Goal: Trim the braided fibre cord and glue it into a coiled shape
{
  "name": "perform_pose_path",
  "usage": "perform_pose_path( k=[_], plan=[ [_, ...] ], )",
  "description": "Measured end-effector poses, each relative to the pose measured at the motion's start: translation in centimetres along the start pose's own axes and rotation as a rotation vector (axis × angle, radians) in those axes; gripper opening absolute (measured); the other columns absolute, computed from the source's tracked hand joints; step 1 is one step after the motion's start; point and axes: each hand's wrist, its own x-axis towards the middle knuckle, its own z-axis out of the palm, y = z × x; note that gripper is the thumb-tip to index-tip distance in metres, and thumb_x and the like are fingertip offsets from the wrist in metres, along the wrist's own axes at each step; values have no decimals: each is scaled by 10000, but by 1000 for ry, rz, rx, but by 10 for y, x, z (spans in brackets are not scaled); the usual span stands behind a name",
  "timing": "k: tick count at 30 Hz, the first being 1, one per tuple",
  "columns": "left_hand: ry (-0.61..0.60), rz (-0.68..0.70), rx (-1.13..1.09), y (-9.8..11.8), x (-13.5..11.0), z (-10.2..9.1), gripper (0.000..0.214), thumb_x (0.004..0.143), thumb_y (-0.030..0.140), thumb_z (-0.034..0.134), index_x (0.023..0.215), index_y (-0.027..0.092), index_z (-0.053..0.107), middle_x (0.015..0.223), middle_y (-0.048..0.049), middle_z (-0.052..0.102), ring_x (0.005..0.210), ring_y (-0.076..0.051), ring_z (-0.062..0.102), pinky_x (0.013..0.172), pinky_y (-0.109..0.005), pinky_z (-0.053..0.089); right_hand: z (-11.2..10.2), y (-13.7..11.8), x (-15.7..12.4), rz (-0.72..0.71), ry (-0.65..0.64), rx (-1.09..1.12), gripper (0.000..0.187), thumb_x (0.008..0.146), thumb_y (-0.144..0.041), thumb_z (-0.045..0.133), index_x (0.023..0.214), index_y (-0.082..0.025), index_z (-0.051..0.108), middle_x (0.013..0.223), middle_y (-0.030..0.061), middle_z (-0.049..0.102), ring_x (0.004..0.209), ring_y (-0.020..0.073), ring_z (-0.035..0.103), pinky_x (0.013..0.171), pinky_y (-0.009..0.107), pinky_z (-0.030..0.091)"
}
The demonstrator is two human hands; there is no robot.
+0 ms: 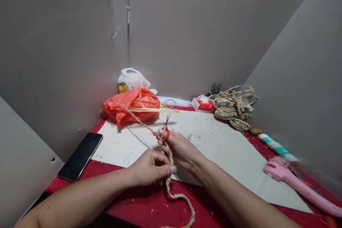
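Straw-coloured braided cord [171, 157] passes along right hand [180, 146] and left hand [151, 167], tail curling below them | Left: pinches it, thumb against fingers | Right: grips red-handled metal scissors [166, 134], cord at its fingers | Beyond left hand: crumpled orange-red plastic bag [120, 105] | Leftward: flat black smartphone [81, 156] | Rightward: pink plastic gun-shaped tool [299, 182]

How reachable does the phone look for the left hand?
Probably yes: nothing covers the phone, though the left hand would likely have to let go of the braided cord first.
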Motion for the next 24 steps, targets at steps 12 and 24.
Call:
perform_pose_path(
  k=[12, 24],
  plan=[
    [266, 139, -490, 23, 8, -31, 353, 840, 377, 604, 1063, 104, 617, 972, -166, 700, 504, -130, 624, 450, -231, 478, -9, 6, -41, -132, -3, -288, 429, 688, -562, 708, 742, -186, 510, 427, -130, 250, 387, 36, 127, 366, 187, 97],
    [699, 304, -831, 47, 5, -86, 300, 947, 151, 350, 791, 106, 602, 659, -62, 679, 460, -74, 593, 473, -161, 487, -19, 25, -93, -150, 46, -230, 432, 738, -571, 657, 724, -219, 407, 445, -136, 191, 393, 45, 106, 365, 199, 85]
  ],
)
